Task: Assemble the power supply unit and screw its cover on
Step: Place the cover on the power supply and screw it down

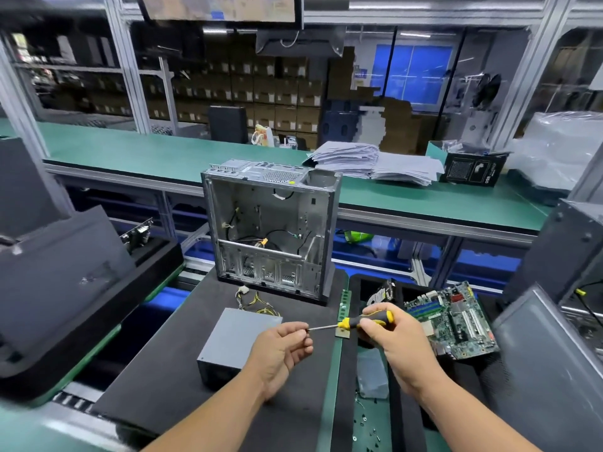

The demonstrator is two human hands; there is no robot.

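The right hand [388, 331] gripped one yellow-and-black-handled screwdriver [365, 322], while the left hand [284, 349] pinched at its metal tip. One grey boxy metal power supply [233, 340] lay on the black foam mat [156, 380], beneath the left hand. Behind stood one open silver computer case [270, 230]; one green motherboard [453, 318] lay right.

My single head view looks forward and down from close above the near bench [169, 370], facing the far shelving beyond; both forearms enter from below.

A dark foam mat [182, 380] carries the grey power supply unit [235, 340] near and the open computer case [270, 230] far; a motherboard [456, 321] lies right.
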